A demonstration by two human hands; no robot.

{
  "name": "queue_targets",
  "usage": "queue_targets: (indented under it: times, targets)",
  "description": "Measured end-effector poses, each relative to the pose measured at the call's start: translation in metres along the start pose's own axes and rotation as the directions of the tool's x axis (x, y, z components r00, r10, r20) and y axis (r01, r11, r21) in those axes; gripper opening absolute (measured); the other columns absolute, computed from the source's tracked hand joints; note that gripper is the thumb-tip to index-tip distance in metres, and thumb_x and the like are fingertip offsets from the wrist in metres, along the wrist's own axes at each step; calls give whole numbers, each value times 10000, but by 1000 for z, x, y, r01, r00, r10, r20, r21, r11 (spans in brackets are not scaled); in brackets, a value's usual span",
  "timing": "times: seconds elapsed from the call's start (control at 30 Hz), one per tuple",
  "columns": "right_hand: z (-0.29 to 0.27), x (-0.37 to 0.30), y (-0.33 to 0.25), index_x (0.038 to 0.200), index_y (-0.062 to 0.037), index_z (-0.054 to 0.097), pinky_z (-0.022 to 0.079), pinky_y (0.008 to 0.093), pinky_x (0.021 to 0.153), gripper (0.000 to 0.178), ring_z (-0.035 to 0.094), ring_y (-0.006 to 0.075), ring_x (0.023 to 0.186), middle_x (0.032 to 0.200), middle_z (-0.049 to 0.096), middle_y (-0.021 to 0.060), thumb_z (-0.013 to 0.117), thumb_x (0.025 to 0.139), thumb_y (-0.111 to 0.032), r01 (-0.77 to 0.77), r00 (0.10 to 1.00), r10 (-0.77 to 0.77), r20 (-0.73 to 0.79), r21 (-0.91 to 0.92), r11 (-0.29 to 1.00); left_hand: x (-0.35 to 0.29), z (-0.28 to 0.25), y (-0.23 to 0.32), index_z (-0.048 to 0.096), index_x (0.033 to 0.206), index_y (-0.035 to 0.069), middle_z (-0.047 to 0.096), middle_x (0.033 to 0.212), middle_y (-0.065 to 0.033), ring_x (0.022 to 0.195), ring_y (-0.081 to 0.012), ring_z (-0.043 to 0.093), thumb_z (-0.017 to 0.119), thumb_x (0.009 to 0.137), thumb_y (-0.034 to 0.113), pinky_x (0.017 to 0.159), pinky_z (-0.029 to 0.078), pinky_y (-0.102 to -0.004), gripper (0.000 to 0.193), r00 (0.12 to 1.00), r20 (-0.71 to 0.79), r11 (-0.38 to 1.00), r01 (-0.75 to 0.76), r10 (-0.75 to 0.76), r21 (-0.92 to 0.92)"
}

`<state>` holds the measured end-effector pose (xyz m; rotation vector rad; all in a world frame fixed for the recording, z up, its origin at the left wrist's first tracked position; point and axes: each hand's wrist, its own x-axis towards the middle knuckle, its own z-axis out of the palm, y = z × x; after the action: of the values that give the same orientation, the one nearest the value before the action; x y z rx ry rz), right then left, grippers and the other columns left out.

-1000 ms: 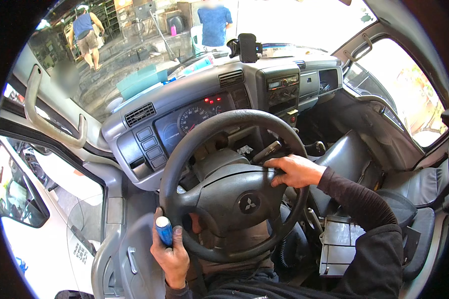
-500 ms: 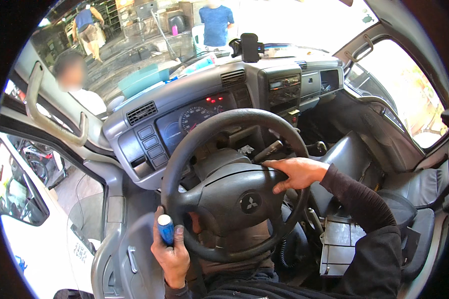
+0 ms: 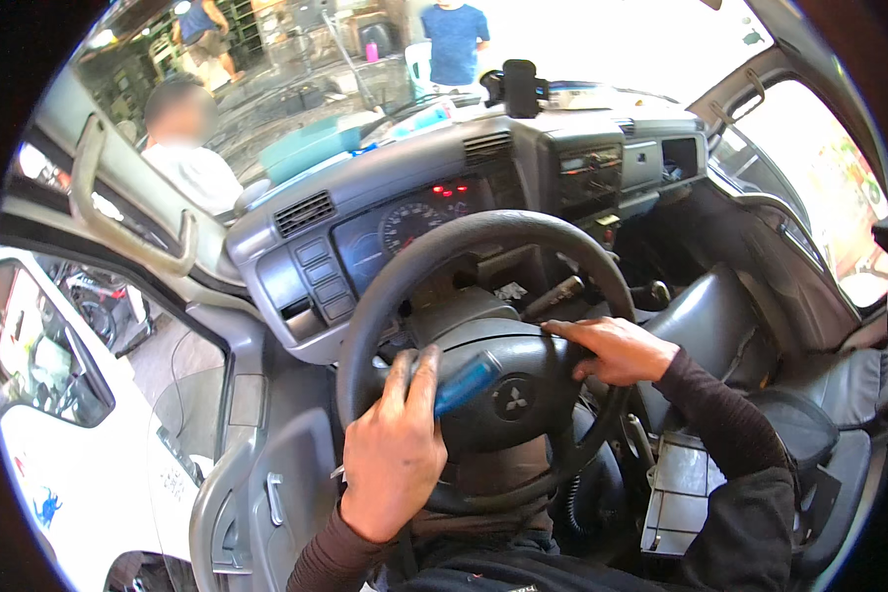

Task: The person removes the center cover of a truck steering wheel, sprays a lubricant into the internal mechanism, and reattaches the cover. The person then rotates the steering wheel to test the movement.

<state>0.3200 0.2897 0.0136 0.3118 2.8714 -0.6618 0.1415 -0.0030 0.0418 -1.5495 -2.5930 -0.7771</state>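
Observation:
A black steering wheel (image 3: 483,223) with a grey centre pad (image 3: 474,405) is in front of me. My left hand (image 3: 395,464) is closed around a screwdriver with a translucent blue handle (image 3: 469,383). The handle slants up to the right over the pad's left half, blurred by motion. A thin pale bit of its shaft shows past the heel of the hand. My right hand (image 3: 622,350) grips the pad's upper right corner. Its fingers lie along the top edge and its thumb rests on the front. A dark seam runs along the pad's top.
Beyond the wheel is the dashboard with an instrument cluster (image 3: 409,225) lit by red lamps and a phone holder (image 3: 520,89). A grab handle (image 3: 94,187) is on the left pillar. Outside the windscreen are a person in white (image 3: 192,173) close by and others farther off.
My left hand has risen from the wheel's lower left rim to the pad's left side, turning the screwdriver from upright to slanted. My right hand stays at the pad. The view has swung slightly left.

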Motion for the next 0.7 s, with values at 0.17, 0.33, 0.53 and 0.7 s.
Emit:
queue_targets:
  times: [0.17, 0.33, 0.53, 0.7]
  targets:
    - [11, -4, 4, 1516, -57, 489, 528, 526, 968, 788, 673, 451, 1136, 1151, 716, 266, 840, 817, -146, -21, 999, 22, -42, 24, 999, 11, 21, 3, 552, 1478, 42, 604, 1425, -283, 1012, -456, 719, 723, 867, 79, 872, 596, -515, 636, 993, 70, 994, 87, -92, 64]
    - [8, -4, 4, 1527, -67, 489, 522, 513, 995, 777, 669, 449, 1148, 1185, 708, 257, 830, 834, -155, 9, 999, -7, -37, 58, 998, 11, 26, -3, 570, 1448, 56, 623, 1408, -240, 1045, -468, 704, 734, 906, 129, 883, 591, -511, 571, 997, 31, 996, 75, -77, 44]
    - [5, -8, -1, 1537, -73, 483, 510, 502, 1039, 798, 659, 427, 1203, 1253, 696, 253, 830, 823, -153, 33, 999, -27, -43, 144, 989, 12, 25, -9, 660, 1338, 73, 666, 1319, -250, 1084, -477, 690, 770, 857, 106, 900, 579, -503, 494, 998, 33, 997, 58, -59, 45]
    - [3, -8, -2, 1568, -84, 437, 492, 488, 1079, 846, 633, 419, 1262, 1344, 661, 258, 829, 822, -153, 35, 999, -35, -11, 72, 997, 13, 19, -9, 697, 1319, 102, 650, 1288, -343, 1164, -494, 656, 815, 811, 143, 1013, 532, -506, 523, 994, 79, 997, 74, -71, -37]
